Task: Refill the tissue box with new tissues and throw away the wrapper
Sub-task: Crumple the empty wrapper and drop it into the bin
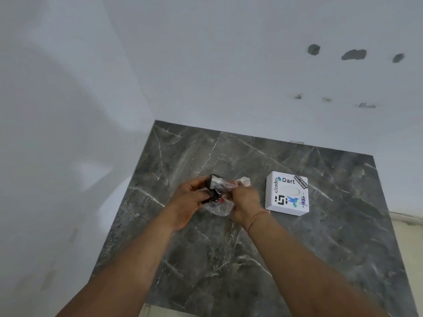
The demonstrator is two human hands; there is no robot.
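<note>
A crumpled clear plastic wrapper [220,208] with black and red print is bunched between both hands above the middle of the dark marble table [229,259]. My left hand [188,202] grips its left side and my right hand [246,205] grips its right side. To the right of my hands, the white square tissue box [287,194] lies flat on the table, covered in stickers. Its lid is on, with white tissue showing in the oval slot on top.
White walls close in on the left and behind the table, meeting at a corner. The back wall [353,54] has several grey patches. A pale floor strip [407,227] shows past the table's right edge.
</note>
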